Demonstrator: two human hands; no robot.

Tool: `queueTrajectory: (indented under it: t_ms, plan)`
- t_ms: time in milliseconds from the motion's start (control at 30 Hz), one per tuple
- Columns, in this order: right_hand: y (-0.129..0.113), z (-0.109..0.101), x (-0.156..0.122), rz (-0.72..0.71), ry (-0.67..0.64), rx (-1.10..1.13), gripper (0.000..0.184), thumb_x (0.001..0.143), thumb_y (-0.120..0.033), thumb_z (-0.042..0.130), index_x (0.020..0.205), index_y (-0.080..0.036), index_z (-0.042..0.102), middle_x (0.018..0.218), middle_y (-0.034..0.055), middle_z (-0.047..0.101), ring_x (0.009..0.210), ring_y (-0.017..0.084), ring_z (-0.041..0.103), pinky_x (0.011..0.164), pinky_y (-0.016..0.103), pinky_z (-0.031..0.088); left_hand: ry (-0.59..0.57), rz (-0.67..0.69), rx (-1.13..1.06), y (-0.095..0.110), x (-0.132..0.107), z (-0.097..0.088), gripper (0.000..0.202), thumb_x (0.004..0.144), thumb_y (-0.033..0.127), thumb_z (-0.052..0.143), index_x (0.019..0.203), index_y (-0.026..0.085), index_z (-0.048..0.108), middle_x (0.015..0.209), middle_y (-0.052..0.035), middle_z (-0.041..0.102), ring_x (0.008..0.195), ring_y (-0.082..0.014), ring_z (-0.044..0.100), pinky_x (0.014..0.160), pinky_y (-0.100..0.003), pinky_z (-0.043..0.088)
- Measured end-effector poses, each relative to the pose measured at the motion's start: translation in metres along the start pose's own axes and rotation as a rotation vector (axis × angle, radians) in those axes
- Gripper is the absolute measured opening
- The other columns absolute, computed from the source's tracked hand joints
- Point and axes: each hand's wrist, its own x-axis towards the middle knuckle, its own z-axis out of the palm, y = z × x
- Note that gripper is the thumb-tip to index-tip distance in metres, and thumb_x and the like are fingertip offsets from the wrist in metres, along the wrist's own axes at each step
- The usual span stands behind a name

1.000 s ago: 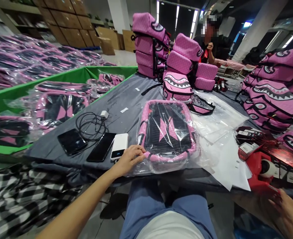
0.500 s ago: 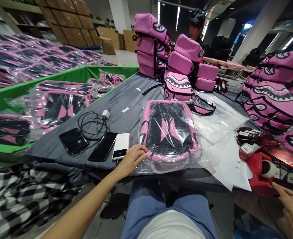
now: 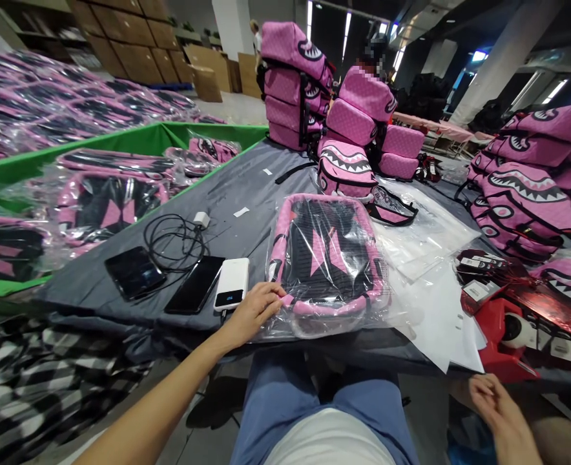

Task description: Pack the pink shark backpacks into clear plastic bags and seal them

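A pink and black backpack in a clear plastic bag lies flat on the grey table in front of me. My left hand rests on the bag's near left corner, fingers curled and pinching the plastic. My right hand hangs below the table edge at the lower right, fingers loosely apart, holding nothing. It is nearest a red tape dispenser and a sheet of clear plastic.
A white power bank, two dark phones and a coiled cable lie left of the bag. Pink shark-mouth backpacks are stacked at the back and right. Bagged backpacks fill a green bin. A person stands behind the stacks.
My right hand has dropped away from the red tape dispenser, down and left below the table edge. My left hand has stayed on the bag corner.
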Motion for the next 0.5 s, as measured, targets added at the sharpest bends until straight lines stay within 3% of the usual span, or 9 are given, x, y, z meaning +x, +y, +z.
queueTrajectory:
  t_ms: [100, 200, 367, 433, 500]
  plan:
    - [0.010, 0.070, -0.033, 0.057, -0.302, -0.007, 0.042, 0.081, -0.041, 0.074, 0.066, -0.023, 0.039, 0.060, -0.0083, 0.025, 0.047, 0.009, 0.023, 0.038, 0.018, 0.030, -0.009, 0.000, -0.011, 0.003, 0.000, -0.001, 0.040, 0.099, 0.047, 0.043, 0.075, 0.023, 0.065, 0.111, -0.0050, 0.070, 0.112, -0.0235, 0.055, 0.105, -0.040, 0.044]
    - [0.002, 0.155, -0.066, -0.019, -0.815, -0.191, 0.039, 0.093, -0.051, 0.063, 0.071, -0.024, 0.045, 0.057, -0.0083, 0.029, 0.049, 0.010, 0.024, 0.044, 0.022, 0.030, -0.004, 0.003, -0.019, 0.005, 0.001, -0.002, 0.041, 0.100, 0.046, 0.042, 0.073, 0.023, 0.064, 0.111, -0.0050, 0.069, 0.112, -0.0234, 0.055, 0.104, -0.038, 0.044]
    - [-0.014, 0.299, -0.083, -0.508, -1.613, -0.816, 0.027, 0.097, -0.040, 0.059, 0.079, -0.021, 0.055, 0.072, -0.0022, 0.052, 0.064, 0.012, 0.042, 0.062, 0.026, 0.034, 0.013, 0.013, -0.029, 0.004, 0.002, 0.000, 0.035, 0.099, 0.044, 0.044, 0.082, 0.023, 0.066, 0.110, -0.0053, 0.068, 0.110, -0.0233, 0.055, 0.103, -0.039, 0.042]
    - [-0.005, 0.345, -0.080, -0.658, -1.790, -1.022, 0.018, 0.095, -0.028, 0.062, 0.080, -0.020, 0.055, 0.075, -0.0016, 0.054, 0.068, 0.012, 0.043, 0.065, 0.026, 0.032, 0.015, 0.022, -0.039, 0.004, 0.002, 0.001, 0.033, 0.099, 0.042, 0.044, 0.084, 0.023, 0.067, 0.109, -0.0053, 0.068, 0.110, -0.0232, 0.055, 0.103, -0.039, 0.042]
    - [0.011, 0.384, -0.076, -0.768, -1.879, -1.198, 0.015, 0.087, -0.012, 0.064, 0.079, -0.019, 0.055, 0.074, -0.0024, 0.054, 0.067, 0.012, 0.041, 0.064, 0.026, 0.029, 0.013, 0.034, -0.050, 0.005, 0.002, 0.002, 0.032, 0.099, 0.040, 0.043, 0.085, 0.023, 0.067, 0.108, -0.0052, 0.068, 0.110, -0.0230, 0.055, 0.103, -0.039, 0.041]
